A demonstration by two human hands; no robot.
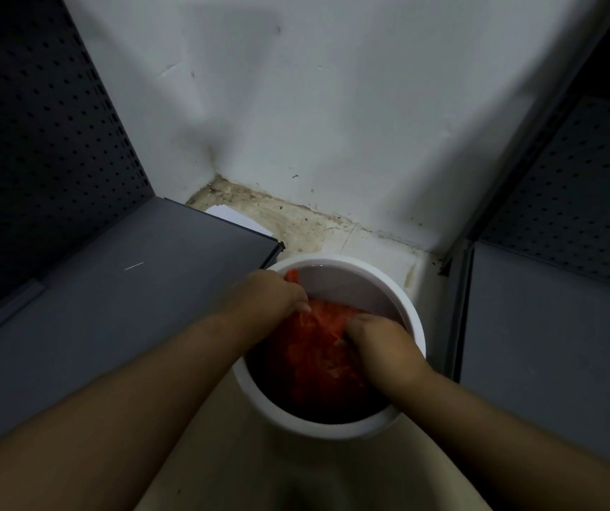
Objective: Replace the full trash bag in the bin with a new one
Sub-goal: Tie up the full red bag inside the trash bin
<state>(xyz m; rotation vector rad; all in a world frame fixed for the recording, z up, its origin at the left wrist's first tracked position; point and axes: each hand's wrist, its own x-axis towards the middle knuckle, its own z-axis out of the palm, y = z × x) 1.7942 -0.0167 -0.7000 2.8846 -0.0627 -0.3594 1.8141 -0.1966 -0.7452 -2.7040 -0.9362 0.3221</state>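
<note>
Red plastic of the trash bag [318, 348] sits bunched down inside the white bin [412, 307], below its rim. Left hand [270, 293] is closed on a bag edge at the bin's far-left rim, and right hand [373, 341] is clenched on film near the bin's right wall, likely gathering the mouth shut for lifting.

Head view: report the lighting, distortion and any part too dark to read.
Head view: dim, bluish light; wide-angle bending splays the wall and shelf edges outward; the white bin rim reads clearly, its near inside falls to black; the red bag shows grainy; both hands, left hand and right hand, look soft.
</note>
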